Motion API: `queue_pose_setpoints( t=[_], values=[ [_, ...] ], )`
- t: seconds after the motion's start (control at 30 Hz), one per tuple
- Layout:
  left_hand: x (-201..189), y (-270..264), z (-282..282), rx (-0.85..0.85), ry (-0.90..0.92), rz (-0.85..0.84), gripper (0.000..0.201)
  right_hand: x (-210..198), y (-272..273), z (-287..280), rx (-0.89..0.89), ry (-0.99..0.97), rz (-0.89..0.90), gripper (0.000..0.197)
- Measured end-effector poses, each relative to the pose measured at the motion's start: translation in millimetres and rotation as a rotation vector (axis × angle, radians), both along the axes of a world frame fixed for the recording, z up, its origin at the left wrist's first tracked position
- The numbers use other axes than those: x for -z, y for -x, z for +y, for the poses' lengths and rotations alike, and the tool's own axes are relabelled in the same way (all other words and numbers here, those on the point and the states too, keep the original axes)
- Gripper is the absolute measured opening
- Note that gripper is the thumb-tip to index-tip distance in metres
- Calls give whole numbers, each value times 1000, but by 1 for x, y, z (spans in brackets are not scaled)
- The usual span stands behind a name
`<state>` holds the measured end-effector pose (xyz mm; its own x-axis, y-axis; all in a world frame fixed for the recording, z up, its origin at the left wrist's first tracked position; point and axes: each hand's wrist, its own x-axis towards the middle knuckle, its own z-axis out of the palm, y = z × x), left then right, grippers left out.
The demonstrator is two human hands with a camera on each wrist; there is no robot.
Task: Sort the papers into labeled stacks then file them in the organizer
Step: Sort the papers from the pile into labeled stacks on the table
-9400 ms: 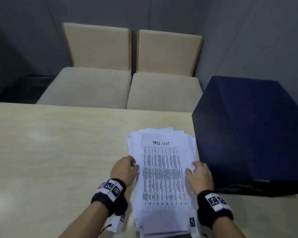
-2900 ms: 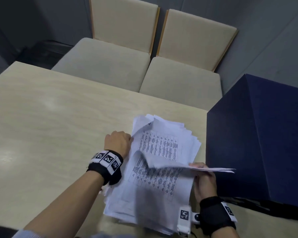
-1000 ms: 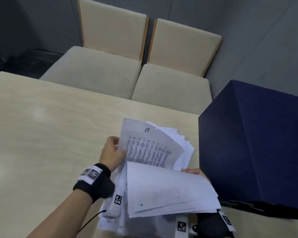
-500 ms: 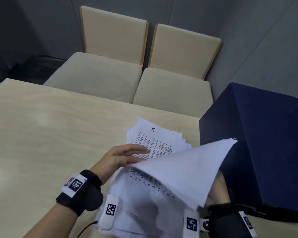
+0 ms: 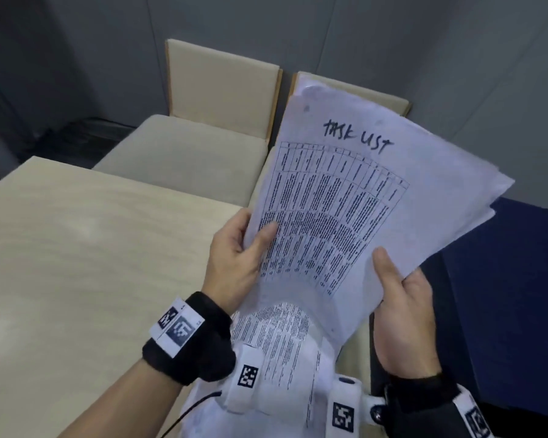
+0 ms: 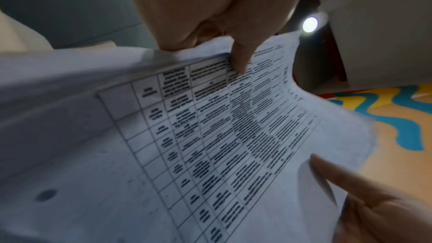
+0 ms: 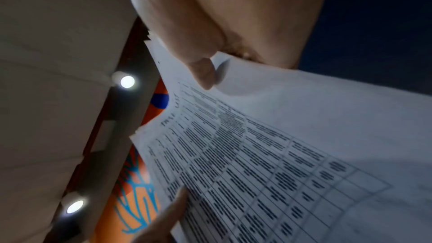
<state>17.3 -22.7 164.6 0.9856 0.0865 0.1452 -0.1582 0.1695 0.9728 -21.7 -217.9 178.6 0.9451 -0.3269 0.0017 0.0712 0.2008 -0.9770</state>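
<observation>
Both hands hold a bundle of white printed papers (image 5: pixel 355 197) up off the table, tilted toward me. The top sheet bears the handwritten title "TASK LIST" above a printed grid. My left hand (image 5: pixel 238 260) grips the bundle's left edge, thumb on the front. My right hand (image 5: pixel 402 298) grips the lower right edge, thumb on the page. In the left wrist view the papers (image 6: pixel 210 145) fill the frame with my thumb (image 6: pixel 240 56) pressed on them. The right wrist view shows the same papers (image 7: pixel 280 154) under my thumb (image 7: pixel 203 73). More printed sheets (image 5: pixel 276 339) lie beneath, near my wrists.
A dark blue box-shaped organizer (image 5: pixel 500 279) stands at the right on the light wooden table (image 5: pixel 76 263). Two beige upholstered chairs (image 5: pixel 203 147) stand beyond the table's far edge against a grey wall.
The papers were leafed through on the table, then gathered. Now both hands have raised the bundle upright, with the "TASK LIST" sheet facing me.
</observation>
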Motion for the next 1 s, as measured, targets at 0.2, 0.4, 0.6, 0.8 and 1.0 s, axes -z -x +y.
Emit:
queue_pose_setpoints(
  t=[0.2, 0.4, 0.6, 0.8, 1.0],
  values=[
    [70, -3, 8, 42, -567, 218, 58, 89, 3, 6, -1, 45, 265, 52],
    [125, -6, -4, 32, -669, 288, 16, 149, 0, 20, 105, 110, 427, 45],
    [107, 5, 33, 39, -468, 214, 42, 105, -1, 44, 53, 202, 241, 32],
    [112, 17, 118, -40, -626, 364, 36, 93, -20, 93, -283, 167, 254, 19],
    [132, 27, 261, -304, -739, 485, 21, 142, -28, 155, -421, 140, 505, 40]
  ],
)
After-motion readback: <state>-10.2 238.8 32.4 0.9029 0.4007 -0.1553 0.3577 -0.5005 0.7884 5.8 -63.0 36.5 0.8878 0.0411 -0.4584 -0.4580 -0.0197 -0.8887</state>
